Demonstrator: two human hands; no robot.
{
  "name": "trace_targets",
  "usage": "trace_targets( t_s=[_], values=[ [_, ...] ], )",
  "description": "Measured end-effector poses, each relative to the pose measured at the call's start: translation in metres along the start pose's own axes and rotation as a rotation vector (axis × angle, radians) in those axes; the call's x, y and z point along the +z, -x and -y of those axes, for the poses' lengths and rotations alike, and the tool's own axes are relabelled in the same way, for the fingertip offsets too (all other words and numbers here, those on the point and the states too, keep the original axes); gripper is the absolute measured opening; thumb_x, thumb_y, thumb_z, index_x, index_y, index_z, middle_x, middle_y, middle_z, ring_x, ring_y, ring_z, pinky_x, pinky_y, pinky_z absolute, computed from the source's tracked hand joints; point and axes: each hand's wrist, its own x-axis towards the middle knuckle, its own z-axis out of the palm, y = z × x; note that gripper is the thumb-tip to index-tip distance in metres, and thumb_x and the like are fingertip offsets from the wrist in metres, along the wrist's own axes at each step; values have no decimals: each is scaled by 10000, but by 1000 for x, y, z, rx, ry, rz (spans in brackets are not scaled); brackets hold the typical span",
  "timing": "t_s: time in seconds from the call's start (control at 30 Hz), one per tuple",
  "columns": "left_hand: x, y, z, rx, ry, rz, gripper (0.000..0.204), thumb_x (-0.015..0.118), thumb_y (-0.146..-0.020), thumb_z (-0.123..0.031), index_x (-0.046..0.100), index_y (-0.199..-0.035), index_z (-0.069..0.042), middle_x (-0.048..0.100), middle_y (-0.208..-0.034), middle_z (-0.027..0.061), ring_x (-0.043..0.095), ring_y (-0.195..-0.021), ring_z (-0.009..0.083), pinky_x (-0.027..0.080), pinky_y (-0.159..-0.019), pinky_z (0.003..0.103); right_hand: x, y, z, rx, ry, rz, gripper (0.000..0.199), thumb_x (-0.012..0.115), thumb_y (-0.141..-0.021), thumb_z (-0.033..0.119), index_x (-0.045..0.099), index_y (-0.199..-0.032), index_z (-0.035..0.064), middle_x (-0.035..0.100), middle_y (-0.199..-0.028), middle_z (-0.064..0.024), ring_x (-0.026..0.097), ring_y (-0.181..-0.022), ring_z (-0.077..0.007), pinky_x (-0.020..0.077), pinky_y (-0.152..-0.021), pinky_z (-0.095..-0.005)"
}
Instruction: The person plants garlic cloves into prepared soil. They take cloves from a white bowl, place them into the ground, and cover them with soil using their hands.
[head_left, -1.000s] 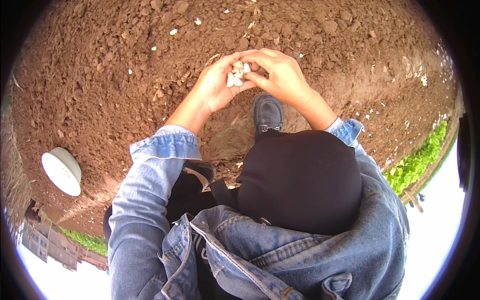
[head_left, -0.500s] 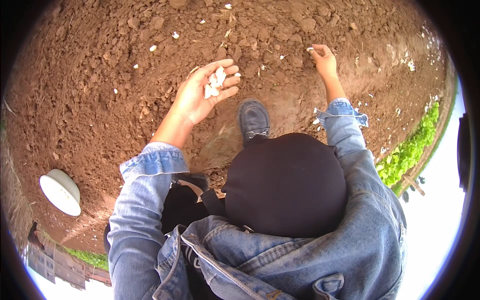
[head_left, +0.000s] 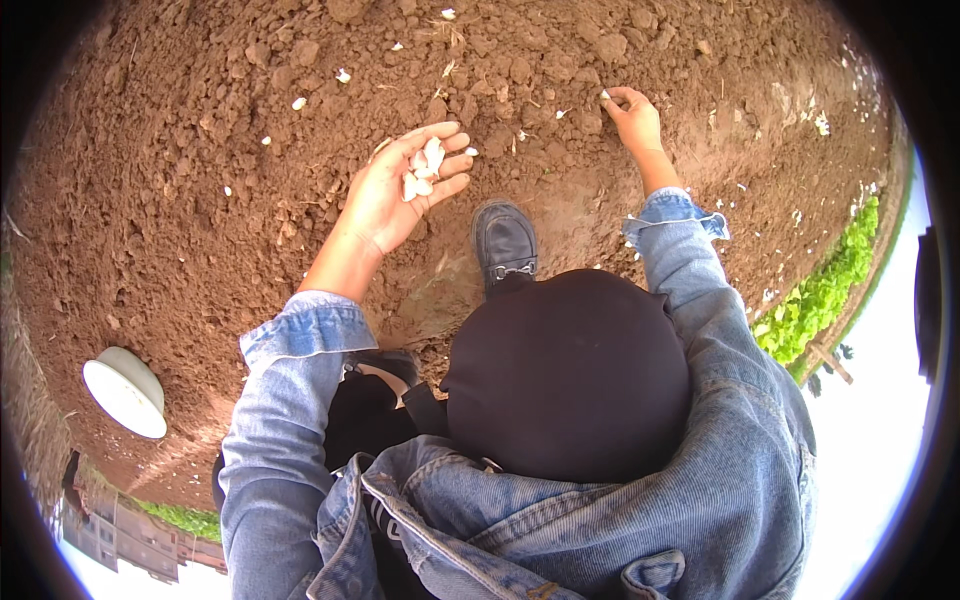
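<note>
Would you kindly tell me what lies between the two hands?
In the head view, brown soil with small white pieces lies between the left hand and right hand.

Bright daylight lies over cloddy brown soil (head_left: 190,240), with green plants (head_left: 825,285), buildings (head_left: 138,542) and pale sky (head_left: 872,430) beyond.

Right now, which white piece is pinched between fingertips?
The lone piece in the right hand; the other pieces sit in the left hand or on the soil.

Whitish pieces (head_left: 431,157) lie heaped in the left grip (head_left: 388,195), one piece (head_left: 605,95) pinched in the right grip (head_left: 637,122)
</note>
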Motion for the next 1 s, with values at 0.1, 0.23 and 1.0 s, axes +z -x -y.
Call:
trace_targets(
  t_s=[0.1, 0.23, 1.0],
  values=[
    [-2, -2, 1, -3, 1, 4, 450, 381, -1028, -280, 476, -1346, 25, 593, -1281, 152, 643, -1060, 232, 553, -907, 366, 3, -3, -2, -31, 98, -32, 216, 709, -839, 272, 715, -987, 115, 701, -925, -100, 657, -801, -247, 519, -751, -356],
    [-2, 0, 1, 6, 1, 24, 459, 376, -1027, -290, 473, -1352, 18, 587, -1291, 150, 640, -1070, 236, 546, -922, 375, 1, -18, -2, 68, 137, 53, 200, 717, -828, 290, 706, -933, 120, 704, -883, -107, 666, -810, -262, 520, -756, -375],
    [20, 0, 1, -22, -72, -26, 498, 364, -1016, -287, 407, -1364, 66, 572, -1247, 164, 603, -1123, 260, 535, -958, 439, -8, 102, 205, -597, -327, 335, 215, 695, -836, 214, 668, -996, 73, 679, -868, -64, 658, -794, -198, 535, -722, -328]
  ],
)
